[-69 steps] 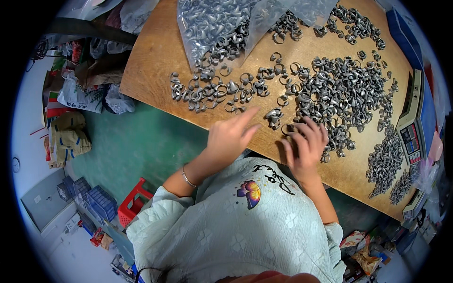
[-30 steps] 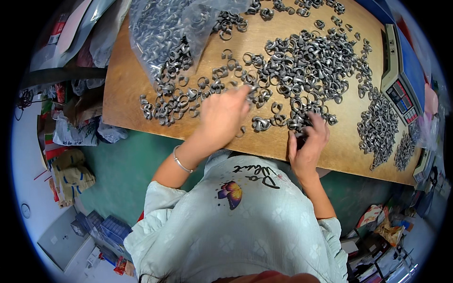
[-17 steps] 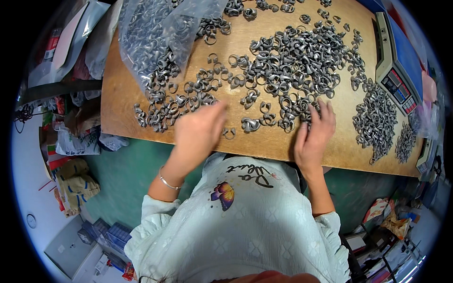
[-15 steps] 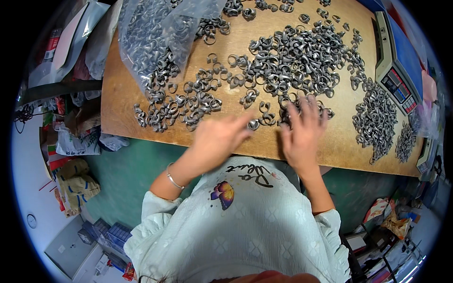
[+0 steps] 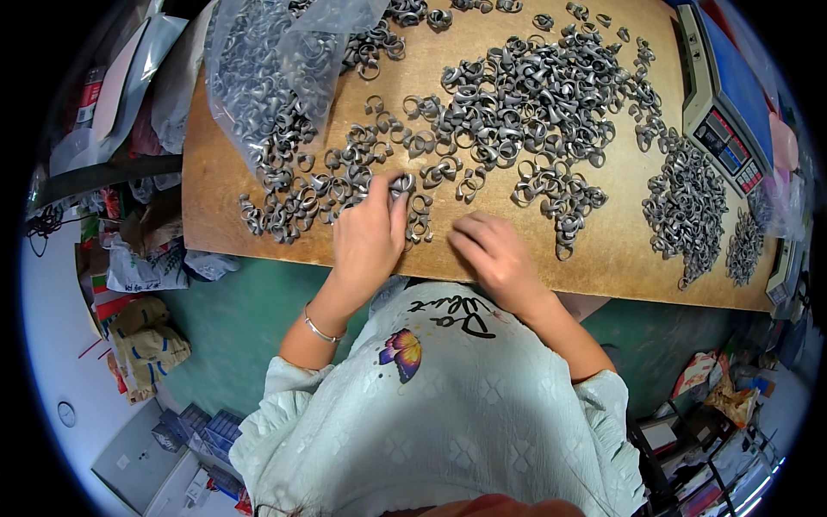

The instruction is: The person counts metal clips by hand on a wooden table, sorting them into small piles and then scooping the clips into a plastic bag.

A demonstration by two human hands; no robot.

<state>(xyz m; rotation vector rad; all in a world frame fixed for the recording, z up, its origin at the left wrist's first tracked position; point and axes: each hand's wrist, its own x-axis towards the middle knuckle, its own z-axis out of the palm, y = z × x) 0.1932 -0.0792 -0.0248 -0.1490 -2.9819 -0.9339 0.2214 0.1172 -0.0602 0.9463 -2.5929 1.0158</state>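
Note:
Grey metal rings lie in heaps on a wooden table (image 5: 482, 233). My left hand (image 5: 370, 228) is at the right edge of the left group of rings (image 5: 301, 198). Its thumb and forefinger are closed on a ring (image 5: 401, 183). More loose rings (image 5: 419, 215) lie just beside the thumb. Close to the table's front edge, my right hand (image 5: 498, 258) rests low with its fingers curled in. Whether anything is inside those fingers is hidden. A small cluster of rings (image 5: 556, 194) lies to its right, below the large heap (image 5: 534, 95).
A clear plastic bag (image 5: 267, 77) full of rings lies at the far left. On the right stand a digital scale (image 5: 724, 142) and another ring heap (image 5: 685, 207), with a smaller pile (image 5: 744, 246) beside it. Bags and papers crowd the left side.
My right hand has left the small ring cluster and come toward me and left, its fingers now curled. My left hand has turned away from the middle to the left group, pinching a ring.

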